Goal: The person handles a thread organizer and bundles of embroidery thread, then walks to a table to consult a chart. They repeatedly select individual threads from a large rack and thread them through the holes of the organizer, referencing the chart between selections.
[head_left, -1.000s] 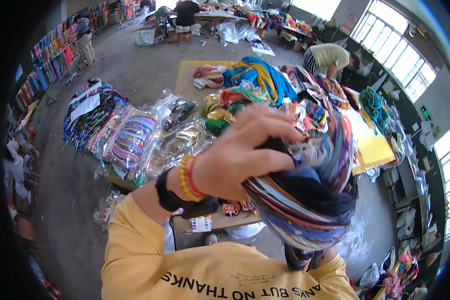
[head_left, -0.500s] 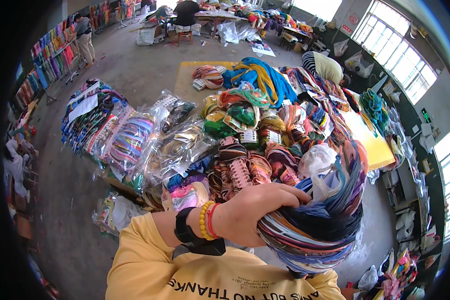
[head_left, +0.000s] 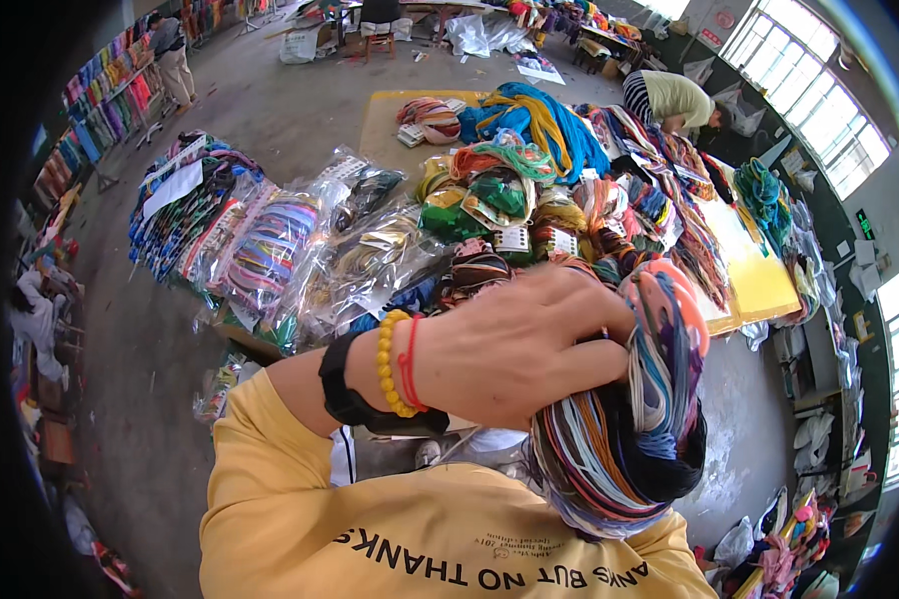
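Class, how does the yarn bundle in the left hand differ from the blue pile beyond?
The yarn bundle mixes many colours; the blue pile is mainly blue, with a yellow skein. The left hand grips the yarn bundle; the blue pile lies untouched. Both are stranded yarn.

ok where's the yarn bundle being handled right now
In the head view, the yarn bundle is right of centre, against the left hand, with the yellow shirt below it.
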The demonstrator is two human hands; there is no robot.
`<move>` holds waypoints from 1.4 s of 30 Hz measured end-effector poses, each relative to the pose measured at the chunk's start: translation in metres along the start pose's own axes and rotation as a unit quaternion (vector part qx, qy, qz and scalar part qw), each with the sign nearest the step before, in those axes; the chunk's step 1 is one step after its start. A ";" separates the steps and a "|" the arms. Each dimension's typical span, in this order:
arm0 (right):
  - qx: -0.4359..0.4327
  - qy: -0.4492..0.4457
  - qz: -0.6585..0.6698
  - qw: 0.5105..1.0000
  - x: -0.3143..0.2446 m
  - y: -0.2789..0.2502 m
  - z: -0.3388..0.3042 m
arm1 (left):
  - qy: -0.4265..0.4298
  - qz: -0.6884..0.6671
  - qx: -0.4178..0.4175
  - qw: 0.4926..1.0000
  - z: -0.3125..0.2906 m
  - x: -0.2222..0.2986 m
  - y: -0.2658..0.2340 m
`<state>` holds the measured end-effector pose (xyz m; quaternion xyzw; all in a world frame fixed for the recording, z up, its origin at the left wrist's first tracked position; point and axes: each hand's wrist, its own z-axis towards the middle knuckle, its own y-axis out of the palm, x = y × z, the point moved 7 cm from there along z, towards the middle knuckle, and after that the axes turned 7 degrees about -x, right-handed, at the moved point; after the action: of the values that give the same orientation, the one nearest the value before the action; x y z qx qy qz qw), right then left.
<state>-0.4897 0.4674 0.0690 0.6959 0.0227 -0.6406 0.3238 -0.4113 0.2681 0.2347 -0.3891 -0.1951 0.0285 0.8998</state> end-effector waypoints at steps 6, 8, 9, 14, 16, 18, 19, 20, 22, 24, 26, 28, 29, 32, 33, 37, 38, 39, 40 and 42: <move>-0.042 0.053 0.040 0.997 0.028 0.030 0.002 | -0.130 0.104 0.182 0.969 -0.027 -0.003 0.003; -0.058 0.066 0.051 0.995 0.037 0.037 0.005 | -0.097 0.049 0.230 0.967 -0.034 0.000 0.013; -0.066 0.071 0.057 0.994 0.039 0.041 0.005 | -0.113 0.023 0.191 0.975 -0.040 0.000 0.021; -0.108 0.092 0.082 0.987 0.041 0.062 -0.001 | -0.145 -0.048 0.064 0.986 -0.041 -0.001 0.049; -0.126 0.103 0.096 0.982 0.044 0.070 -0.003 | -0.118 -0.020 0.110 0.987 -0.038 -0.003 0.038; -0.151 0.122 0.112 0.975 0.050 0.079 -0.008 | -0.084 -0.053 0.100 0.990 -0.034 -0.008 0.036; -0.165 0.132 0.121 0.970 0.053 0.085 -0.012 | -0.078 -0.068 0.071 0.992 -0.037 -0.011 0.039; -0.180 0.137 0.128 0.966 0.056 0.091 -0.015 | -0.073 -0.083 0.041 0.993 -0.040 -0.014 0.043; -0.200 0.147 0.142 0.958 0.063 0.101 -0.021 | -0.098 -0.157 -0.070 0.980 -0.033 -0.015 0.043; -0.207 0.148 0.155 0.955 0.066 0.104 -0.026 | -0.006 -0.241 -0.095 0.966 -0.018 -0.006 0.043; -0.229 0.152 0.159 0.948 0.069 0.112 -0.025 | 0.014 -0.308 -0.167 0.937 -0.051 0.004 0.057; -0.225 0.144 0.160 0.950 0.063 0.108 -0.024 | -0.030 -0.292 -0.187 0.938 -0.048 -0.001 0.055; -0.224 0.139 0.158 0.951 0.062 0.106 -0.022 | -0.081 -0.265 -0.196 0.941 -0.045 -0.005 0.053; -0.215 0.137 0.155 0.955 0.057 0.094 -0.023 | -0.224 -0.158 -0.209 0.939 -0.030 -0.023 0.044; -0.214 0.137 0.156 0.954 0.056 0.092 -0.022 | -0.251 -0.133 -0.209 0.936 -0.035 -0.030 0.046; -0.222 0.143 0.162 0.951 0.060 0.094 -0.022 | -0.412 -0.294 -0.055 0.861 -0.090 -0.057 0.067; -0.223 0.146 0.165 0.950 0.061 0.096 -0.023 | -0.426 -0.308 -0.032 0.850 -0.101 -0.059 0.070; -0.222 0.150 0.167 0.949 0.063 0.095 -0.023 | -0.398 -0.269 -0.042 0.876 -0.099 -0.059 0.071; -0.222 0.152 0.169 0.948 0.065 0.095 -0.022 | -0.385 -0.248 -0.046 0.888 -0.097 -0.058 0.070; -0.222 0.163 0.176 0.945 0.073 0.098 -0.025 | -0.364 -0.335 -0.091 0.864 -0.082 -0.050 0.074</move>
<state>-0.4110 0.3739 0.0438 0.6944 0.0942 -0.4299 0.5694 -0.4195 0.2523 0.1147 -0.3425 -0.6291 -0.1531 0.6808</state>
